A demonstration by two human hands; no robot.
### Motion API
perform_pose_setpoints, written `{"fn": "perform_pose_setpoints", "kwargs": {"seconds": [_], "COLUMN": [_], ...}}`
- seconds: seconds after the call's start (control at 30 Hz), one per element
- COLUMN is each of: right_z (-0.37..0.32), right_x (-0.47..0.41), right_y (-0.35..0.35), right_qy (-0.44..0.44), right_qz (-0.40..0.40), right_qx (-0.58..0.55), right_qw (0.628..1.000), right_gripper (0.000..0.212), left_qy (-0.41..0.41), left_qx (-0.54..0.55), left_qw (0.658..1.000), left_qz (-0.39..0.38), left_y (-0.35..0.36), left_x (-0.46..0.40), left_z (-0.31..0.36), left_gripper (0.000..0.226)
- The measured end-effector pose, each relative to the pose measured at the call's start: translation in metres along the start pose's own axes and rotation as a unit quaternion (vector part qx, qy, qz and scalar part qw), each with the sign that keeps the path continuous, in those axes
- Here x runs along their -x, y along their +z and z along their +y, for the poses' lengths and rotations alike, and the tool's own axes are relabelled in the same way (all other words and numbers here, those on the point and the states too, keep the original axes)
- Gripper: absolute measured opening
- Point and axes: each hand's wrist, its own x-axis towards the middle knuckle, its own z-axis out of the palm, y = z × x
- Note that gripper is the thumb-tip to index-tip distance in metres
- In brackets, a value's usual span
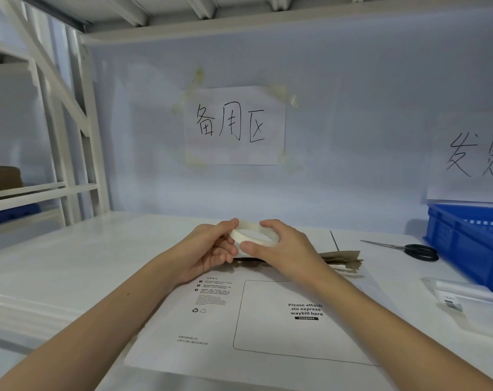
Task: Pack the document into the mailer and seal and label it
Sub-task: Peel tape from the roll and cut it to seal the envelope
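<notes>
Mailer (268, 328) — white, flat on the white worktop (84, 263), printed face up, directly in front of the person and partly under both forearms. The framed waybill panel, marked "Please attach sto express waybill here", is bare: no label on it yet. The far edge, where the opening would be, is hidden behind the hands; whether the document is already inside cannot be told, and no loose document shows on the worktop.

Tape roll (253, 235) — white, held in the air just above the mailer's far edge. Left hand (208, 249): fingers curled round the roll's left side, thumb on top. Right hand (282, 244): fingers over the far rim, thumb pressed on the near rim. No free end of tape is visible.

Brown paper scrap (344, 259) — crumpled, just beyond the mailer's far right corner.

Scissors (409, 249) — black-handled, lying flat, well to the right.

Small white packet with barcode (459, 294) — right of the mailer, possibly the label stock.

Blue crate (471, 244) — at the right edge.

Progress, as judged: sealing appears to be the step in hand — tape to be drawn, cut and laid over the flap. Labelling remains.
</notes>
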Motion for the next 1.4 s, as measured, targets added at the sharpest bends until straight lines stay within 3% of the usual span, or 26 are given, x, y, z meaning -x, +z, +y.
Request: {"fn": "perform_pose_setpoints", "kwargs": {"seconds": [0.4,0.47,0.63,0.73,0.9,1.2,1.4], "right_z": [0.0006,0.0011,-0.0006,-0.0002,0.0005,-0.0001,0.0036], "right_x": [0.0003,0.0004,0.0014,0.0016,0.0016,0.0001,-0.0043], "right_y": [-0.0016,-0.0014,0.0001,0.0,0.0004,0.0007,0.0004], "right_qy": [-0.016,-0.024,-0.063,-0.068,-0.052,-0.017,-0.021], "right_qz": [-0.031,-0.041,-0.044,-0.05,-0.051,-0.041,-0.041], "right_qx": [0.001,-0.003,0.005,0.001,-0.008,-0.032,-0.034], "right_qw": [0.999,0.999,0.997,0.996,0.997,0.999,0.998], "right_gripper": [0.027,0.029,0.074,0.076,0.067,0.021,0.025], "left_qy": [0.012,0.016,0.025,0.022,0.023,0.028,0.026], "left_qx": [0.016,0.022,0.034,0.03,0.031,0.042,0.06], "left_qw": [1.0,1.0,0.999,0.999,0.998,0.997,0.997], "left_qz": [0.001,0.006,0.031,0.032,0.039,0.056,0.037], "left_y": [-0.0019,-0.0021,-0.0023,-0.002,-0.0019,-0.0013,0.0017], "left_x": [0.0015,0.0018,0.0024,0.0028,0.0037,0.0018,0.0009], "left_z": [0.001,0.001,0.0026,0.0024,0.0031,0.0033,0.0026], "left_gripper": [0.036,0.036,0.038,0.038,0.037,0.036,0.032]}}
